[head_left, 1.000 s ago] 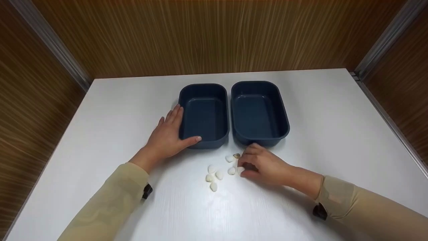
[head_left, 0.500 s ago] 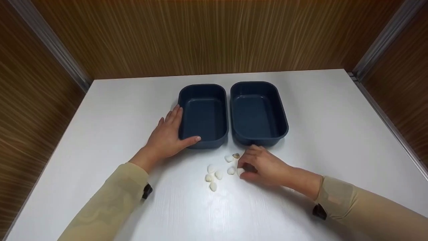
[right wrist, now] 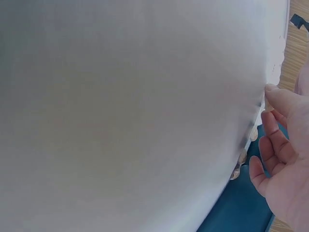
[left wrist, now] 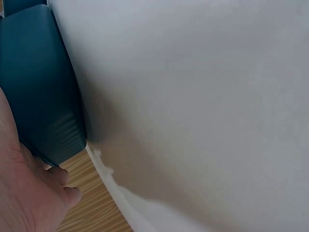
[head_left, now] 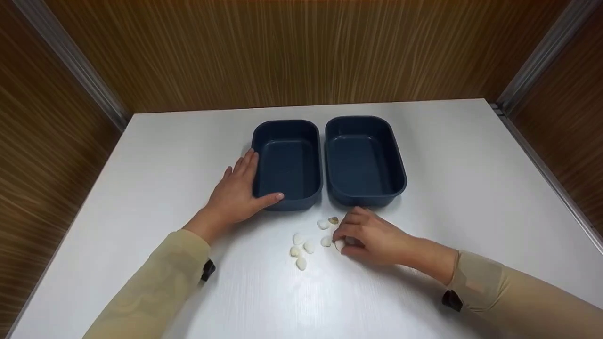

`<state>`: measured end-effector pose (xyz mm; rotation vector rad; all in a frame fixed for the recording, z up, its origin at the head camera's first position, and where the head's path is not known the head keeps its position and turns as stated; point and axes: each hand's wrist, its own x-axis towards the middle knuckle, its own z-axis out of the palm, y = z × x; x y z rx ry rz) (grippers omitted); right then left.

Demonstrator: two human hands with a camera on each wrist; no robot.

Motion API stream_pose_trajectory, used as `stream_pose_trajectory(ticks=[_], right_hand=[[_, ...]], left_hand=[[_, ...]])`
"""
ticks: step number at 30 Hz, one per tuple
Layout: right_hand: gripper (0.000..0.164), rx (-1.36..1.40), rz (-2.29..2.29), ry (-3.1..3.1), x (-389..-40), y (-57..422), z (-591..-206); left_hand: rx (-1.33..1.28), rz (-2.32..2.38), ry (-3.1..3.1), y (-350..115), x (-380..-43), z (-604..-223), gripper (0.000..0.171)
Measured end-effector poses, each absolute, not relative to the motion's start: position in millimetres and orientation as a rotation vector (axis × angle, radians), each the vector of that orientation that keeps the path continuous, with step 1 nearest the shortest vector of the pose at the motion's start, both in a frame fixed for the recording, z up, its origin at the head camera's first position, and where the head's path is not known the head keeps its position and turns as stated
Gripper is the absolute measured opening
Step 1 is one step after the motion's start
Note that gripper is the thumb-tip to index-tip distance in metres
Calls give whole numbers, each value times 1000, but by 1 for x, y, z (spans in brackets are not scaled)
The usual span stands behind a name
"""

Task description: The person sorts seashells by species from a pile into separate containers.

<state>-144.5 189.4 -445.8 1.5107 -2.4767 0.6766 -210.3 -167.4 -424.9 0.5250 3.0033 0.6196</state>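
Observation:
My left hand (head_left: 232,195) rests against the left dark blue container (head_left: 287,205), its fingers straight along the left wall and its thumb over the near rim. The left wrist view shows this palm (left wrist: 29,193) beside the container's outer wall (left wrist: 41,82). Just in front of the right dark blue container (head_left: 367,200), my right hand (head_left: 377,238) pinches a small white shell-like piece (head_left: 339,245) between thumb and forefinger, low at the tabletop. Several similar white pieces (head_left: 308,247) lie to its left, with a brownish one (head_left: 333,220) near the fingers. Both containers look empty inside.
Everything stands on a white table (head_left: 264,301). A wood-grain panel (head_left: 301,52) rises behind it, with more panels at both sides. The two containers stand side by side with a narrow gap between them.
My right thumb and fingertips have drawn closer together around the white piece. The left hand, the containers and the other pieces stay in place.

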Motion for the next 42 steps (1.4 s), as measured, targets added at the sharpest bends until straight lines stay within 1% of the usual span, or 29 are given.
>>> stream_pose_trajectory(ticks=[4,8,12,17,25,29,33,38,42], right_hand=[[23,1561,641,-2464,-144,190,-444],[20,1597,611,-2457,-142,190,-443],[22,1606,617,-2428,-142,191,-440],[22,1569,712,-2363,-150,188,-424],[21,1392,850,-2352,-183,170,-382],[21,1312,874,-2424,-202,154,-367],[24,1236,887,-2487,-223,135,-364],[24,1129,904,-2604,-249,116,-370],[24,1074,897,-2677,-264,104,-376]], left_hand=[[525,628,3003,-168,-210,-424,124],[516,620,3002,-167,-210,-424,125],[508,611,3000,-166,-209,-424,126],[501,601,2999,-165,-209,-425,127],[499,589,3005,-167,-209,-425,127],[497,585,3002,-167,-208,-424,127],[490,563,3000,-167,-208,-424,127],[495,536,3002,-166,-209,-424,128],[489,517,3001,-164,-209,-423,129]])
